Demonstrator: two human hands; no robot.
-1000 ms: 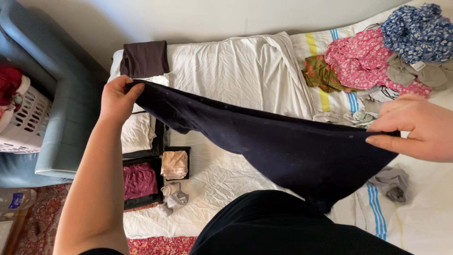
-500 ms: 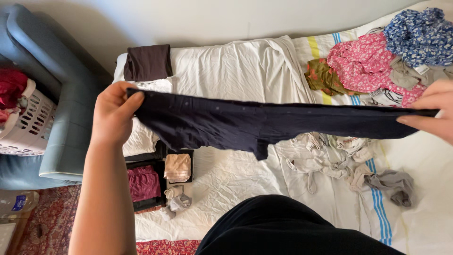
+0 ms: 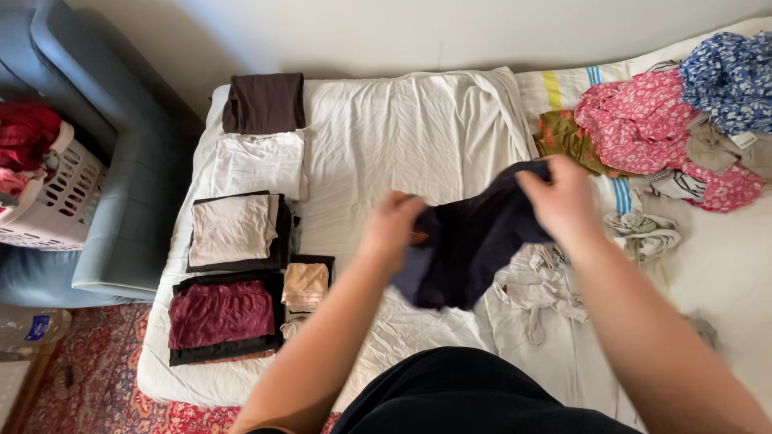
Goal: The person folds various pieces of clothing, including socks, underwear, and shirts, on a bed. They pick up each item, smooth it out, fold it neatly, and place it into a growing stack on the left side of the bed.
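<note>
A dark navy garment (image 3: 470,241) hangs bunched between both hands above the white bed sheet (image 3: 402,128). My left hand (image 3: 392,229) grips its left side and my right hand (image 3: 560,199) grips its upper right corner; both are blurred. The hands are close together over the middle of the bed. Beneath the garment lies a crumpled whitish piece of clothing (image 3: 535,289).
Folded piles line the bed's left side: a brown one (image 3: 264,102), a white one (image 3: 259,163), a beige on black (image 3: 232,229), a maroon (image 3: 221,312). A loose heap with pink (image 3: 643,120) and blue floral (image 3: 728,76) clothes sits right. A laundry basket (image 3: 52,201) rests on the grey armchair (image 3: 121,201).
The hands, spread wide with the navy garment stretched out, have come together over the bed's middle, and the garment is now doubled up and bunched.
</note>
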